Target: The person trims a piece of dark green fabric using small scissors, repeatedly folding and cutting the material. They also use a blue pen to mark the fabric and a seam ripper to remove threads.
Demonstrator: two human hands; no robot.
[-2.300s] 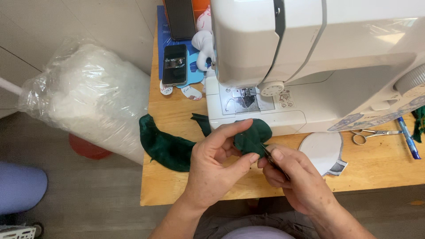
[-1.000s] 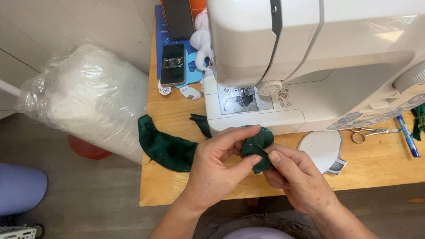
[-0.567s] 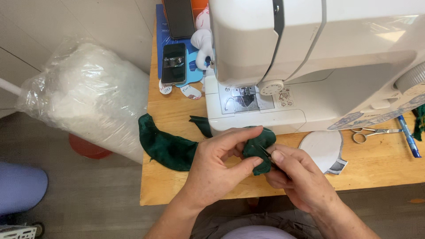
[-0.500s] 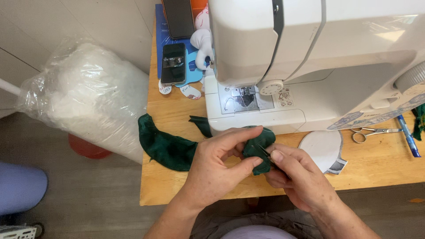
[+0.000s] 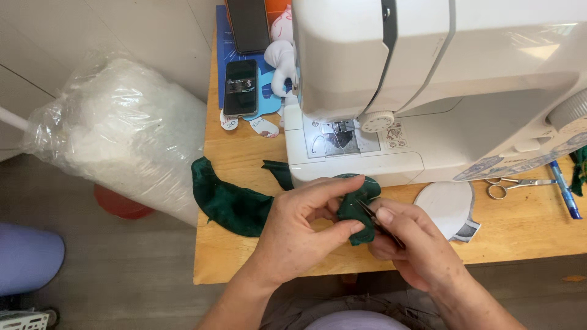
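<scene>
Pinching small dark green fabric piece [image 5: 358,208] at desk [image 5: 532,229] front edge, six o'clock of sewing machine [image 5: 440,91]: left hand [image 5: 299,238] clamps folds, right hand [image 5: 409,244] grips thin dark tool [image 5: 373,217] against it. Probably light, limp, slip-prone; best held near seam edge.

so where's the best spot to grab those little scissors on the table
Probably by the two finger loops at the left end of the scissors, coming from above and the front edge of the wooden table. They lie flat, blades pointing right toward the blue pen, with bare wood around the loops.
</scene>
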